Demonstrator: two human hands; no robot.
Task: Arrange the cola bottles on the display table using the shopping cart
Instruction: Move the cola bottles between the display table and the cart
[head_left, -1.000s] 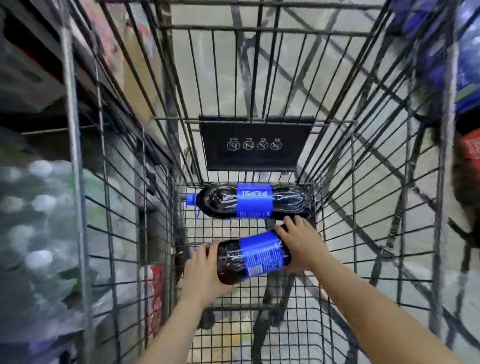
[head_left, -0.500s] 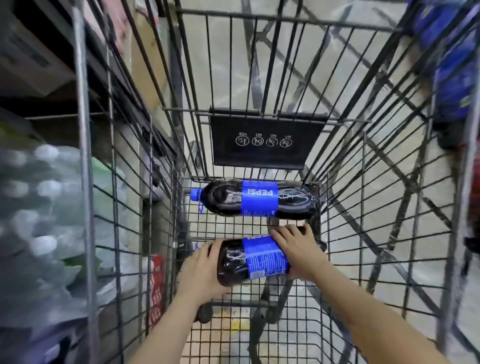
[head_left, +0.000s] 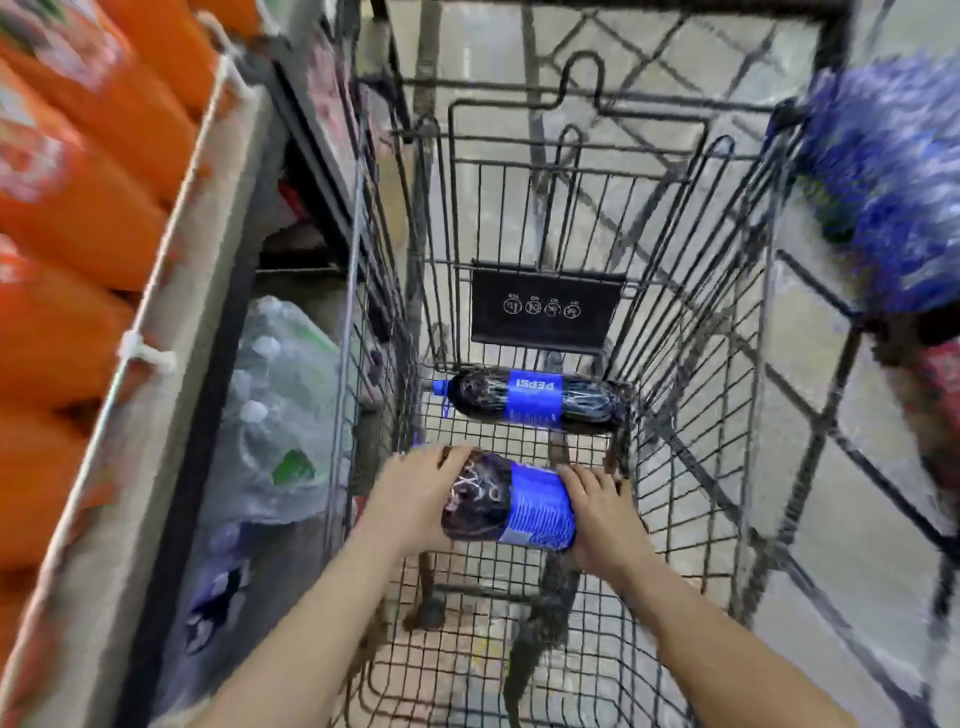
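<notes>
Both bare forearms enter from the bottom edge of the frame and converge toward the lower centre. The left forearm rises from the lower left on a diagonal; the right forearm rises from the lower right. The left hand (head_left: 415, 499) is seen from its back, fingers spread and curved, palm pressed against the cap-side end of a cola bottle (head_left: 506, 501). The right hand (head_left: 602, 514) is likewise back-up, fingers extended and slightly splayed, clasping the opposite end. The hands face each other, level, the bottle gripped between them. Wrists are straight.
</notes>
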